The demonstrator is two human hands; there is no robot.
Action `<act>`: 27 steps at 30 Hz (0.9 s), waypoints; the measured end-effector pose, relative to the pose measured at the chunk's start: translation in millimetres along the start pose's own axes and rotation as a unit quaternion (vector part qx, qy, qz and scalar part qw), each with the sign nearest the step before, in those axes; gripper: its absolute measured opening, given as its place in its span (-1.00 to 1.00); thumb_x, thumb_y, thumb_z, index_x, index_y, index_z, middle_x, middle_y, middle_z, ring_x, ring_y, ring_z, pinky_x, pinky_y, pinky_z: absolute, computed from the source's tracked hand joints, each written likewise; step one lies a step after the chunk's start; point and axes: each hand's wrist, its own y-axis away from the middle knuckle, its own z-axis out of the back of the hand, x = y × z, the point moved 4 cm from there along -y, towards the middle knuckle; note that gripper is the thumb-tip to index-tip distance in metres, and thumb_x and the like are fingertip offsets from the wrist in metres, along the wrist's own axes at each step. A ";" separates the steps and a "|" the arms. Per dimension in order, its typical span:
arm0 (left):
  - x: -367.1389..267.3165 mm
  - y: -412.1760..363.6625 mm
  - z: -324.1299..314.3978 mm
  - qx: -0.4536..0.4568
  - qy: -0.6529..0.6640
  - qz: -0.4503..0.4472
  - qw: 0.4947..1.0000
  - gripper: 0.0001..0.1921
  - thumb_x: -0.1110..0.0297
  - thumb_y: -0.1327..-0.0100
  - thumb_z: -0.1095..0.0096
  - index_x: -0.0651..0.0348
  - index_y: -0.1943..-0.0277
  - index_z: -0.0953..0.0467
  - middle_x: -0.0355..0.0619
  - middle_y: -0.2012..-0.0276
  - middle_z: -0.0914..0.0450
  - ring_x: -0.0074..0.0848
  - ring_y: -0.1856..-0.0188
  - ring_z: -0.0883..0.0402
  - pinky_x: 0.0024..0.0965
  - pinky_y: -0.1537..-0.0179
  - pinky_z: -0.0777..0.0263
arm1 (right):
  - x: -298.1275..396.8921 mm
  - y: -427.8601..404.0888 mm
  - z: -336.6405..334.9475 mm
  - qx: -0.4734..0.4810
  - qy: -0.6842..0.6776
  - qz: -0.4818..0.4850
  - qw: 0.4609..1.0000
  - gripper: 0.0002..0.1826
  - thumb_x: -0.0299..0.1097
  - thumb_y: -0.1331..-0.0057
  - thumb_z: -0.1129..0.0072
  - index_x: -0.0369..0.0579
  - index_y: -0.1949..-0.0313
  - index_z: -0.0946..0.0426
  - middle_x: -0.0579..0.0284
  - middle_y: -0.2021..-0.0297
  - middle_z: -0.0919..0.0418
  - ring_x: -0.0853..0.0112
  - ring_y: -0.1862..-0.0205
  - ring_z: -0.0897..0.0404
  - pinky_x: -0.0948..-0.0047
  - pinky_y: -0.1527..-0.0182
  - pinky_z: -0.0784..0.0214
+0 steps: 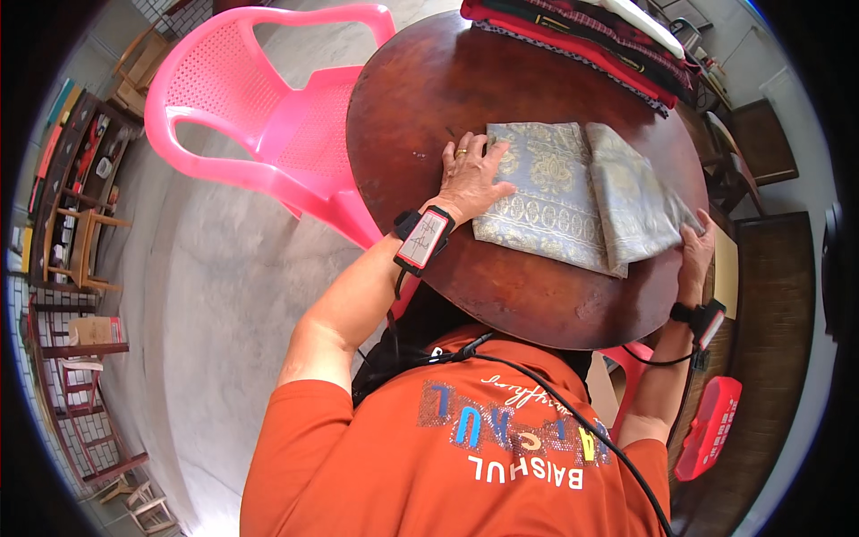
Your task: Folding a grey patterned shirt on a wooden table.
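A grey-blue cloth [547, 194] with a pale gold ornamental pattern lies on the round brown wooden table [409, 101], partly folded. My left hand [473, 171] rests at its left edge, fingers spread, with the thumb and fingertips on the fabric. At the right, my right hand [698, 245] pinches the tip of the cloth's raised right flap [634, 201] near the table's rim. That flap is drawn out to a point and lies over part of the right side. The layers beneath it are hidden.
A stack of folded garments [584, 47] sits at the table's far edge. A pink plastic armchair [268, 127] stands against the table's left side. A black cable [557, 379] runs across my orange shirt. To the right, a red plastic object [710, 429] lies on a dark wooden surface [772, 322].
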 end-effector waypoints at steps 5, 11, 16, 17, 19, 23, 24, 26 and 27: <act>4.2 0.4 6.3 0.004 -0.028 0.025 0.999 -0.30 0.06 0.01 -0.35 0.01 -0.22 -0.34 0.11 -0.16 -0.26 -0.08 -0.30 -0.10 0.08 -0.28 0.14 | -26.6 28.7 28.2 0.093 0.087 -0.186 0.974 -0.36 -0.55 -0.09 -0.03 0.06 -0.23 -0.28 0.43 0.43 -0.45 0.70 0.52 -0.38 0.71 0.56 -0.19; 46.5 -11.0 41.7 -0.018 -0.136 0.116 0.984 -0.27 0.09 0.06 -0.43 -0.01 -0.22 -0.34 0.09 -0.17 -0.26 -0.07 -0.27 -0.14 0.11 -0.18 -0.05 | -36.2 30.5 32.0 0.127 0.048 -0.185 0.973 -0.40 -0.56 -0.05 0.03 0.05 -0.15 -0.38 0.51 0.50 -0.38 0.73 0.57 -0.29 0.73 0.58 -0.12; 76.7 -6.5 63.6 -0.054 -0.160 0.203 0.964 -0.26 0.07 0.07 -0.48 -0.01 -0.20 -0.31 0.11 -0.20 -0.23 0.00 -0.33 -0.07 0.11 -0.24 0.02 | -26.9 34.8 25.9 0.155 0.046 -0.186 0.969 -0.32 -0.58 0.04 0.04 -0.02 -0.18 -0.36 0.41 0.47 -0.38 0.69 0.57 -0.26 0.69 0.58 -0.07; 79.5 -6.4 64.8 -0.053 -0.170 0.211 0.961 -0.28 0.10 0.05 -0.46 0.00 -0.20 -0.32 0.10 -0.20 -0.23 0.00 -0.33 -0.08 0.11 -0.24 0.01 | -24.2 36.6 24.5 0.167 0.060 -0.188 0.966 -0.29 -0.58 0.06 0.03 -0.05 -0.21 -0.32 0.37 0.44 -0.40 0.67 0.56 -0.27 0.68 0.57 -0.08; 78.3 -6.4 69.1 -0.053 -0.180 0.222 0.957 -0.30 0.13 0.04 -0.45 0.01 -0.20 -0.32 0.10 -0.20 -0.23 0.00 -0.34 -0.08 0.11 -0.24 0.01 | -13.1 39.5 20.2 0.182 0.073 -0.188 0.962 -0.25 -0.58 0.07 0.02 -0.08 -0.23 -0.27 0.32 0.42 -0.41 0.65 0.55 -0.29 0.67 0.56 -0.09; 73.5 -10.0 69.0 -0.070 -0.242 0.174 0.952 -0.44 0.38 -0.05 -0.26 0.04 -0.18 -0.34 0.09 -0.22 -0.23 0.01 -0.34 -0.09 0.12 -0.24 0.00 | -15.9 44.2 26.9 0.253 0.079 -0.231 0.936 -0.17 -0.58 0.10 0.00 -0.18 -0.29 -0.14 0.16 0.29 -0.45 0.49 0.43 -0.44 0.59 0.43 -0.26; 71.0 -10.9 66.1 -0.091 -0.267 0.132 0.950 -0.47 0.45 -0.07 -0.17 0.05 -0.17 -0.36 0.08 -0.22 -0.25 0.01 -0.34 -0.09 0.13 -0.24 0.00 | -16.9 43.5 28.1 0.275 0.093 -0.218 0.932 -0.20 -0.53 0.06 -0.06 -0.19 -0.28 -0.15 0.08 0.22 -0.47 0.39 0.33 -0.49 0.51 0.32 -0.32; 70.9 -9.4 56.2 -0.114 -0.259 0.092 0.955 -0.51 0.46 -0.10 -0.13 0.07 -0.16 -0.38 0.08 -0.20 -0.27 0.01 -0.33 -0.11 0.14 -0.25 0.00 | -20.0 41.3 27.4 0.300 0.108 -0.204 0.926 -0.22 -0.49 0.02 -0.12 -0.21 -0.28 -0.16 -0.01 0.16 -0.48 0.28 0.24 -0.53 0.43 0.21 -0.38; 66.7 -9.3 51.9 -0.136 -0.252 0.047 0.957 -0.54 0.47 -0.12 -0.08 0.08 -0.15 -0.39 0.08 -0.19 -0.29 0.01 -0.32 -0.13 0.15 -0.25 0.01 | -13.9 34.6 29.1 0.231 0.312 -0.094 0.917 -0.26 -0.39 -0.06 -0.14 -0.19 -0.28 -0.17 -0.07 0.06 -0.46 0.18 0.09 -0.49 0.36 0.06 -0.33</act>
